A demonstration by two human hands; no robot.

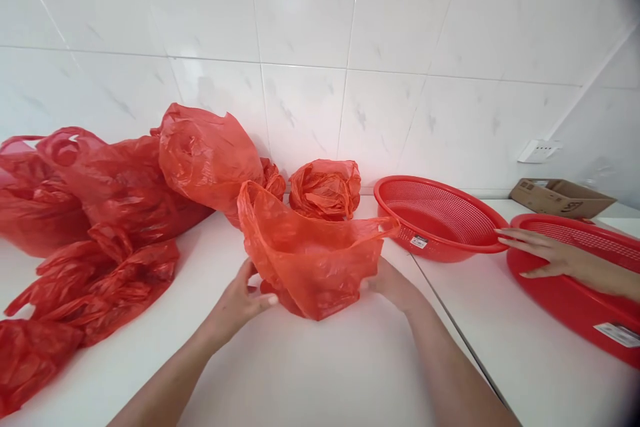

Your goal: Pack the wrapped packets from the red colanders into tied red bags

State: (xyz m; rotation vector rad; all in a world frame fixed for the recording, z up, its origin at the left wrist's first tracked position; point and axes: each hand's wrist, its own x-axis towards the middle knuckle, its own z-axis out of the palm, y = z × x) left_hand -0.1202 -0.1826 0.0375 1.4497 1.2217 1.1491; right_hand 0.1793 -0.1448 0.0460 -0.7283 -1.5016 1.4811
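An orange-red plastic bag (320, 260) stands on the white table in front of me, its mouth loose and its handles sticking up at both sides. My left hand (243, 303) cups its lower left side, thumb in front and fingers curled round behind. At the lower right side my right hand (387, 283) grips the bag; its fingers are mostly hidden behind the plastic. What the bag contains cannot be made out.
Full red bags (205, 160) and crumpled red bags (100, 280) lie to the left. A bundled bag (325, 190) sits by the tiled wall. Rightward are a red perforated basket (450, 247), another red basket (550, 293) touched by another person's hand (560, 257), and a cardboard box (560, 200).
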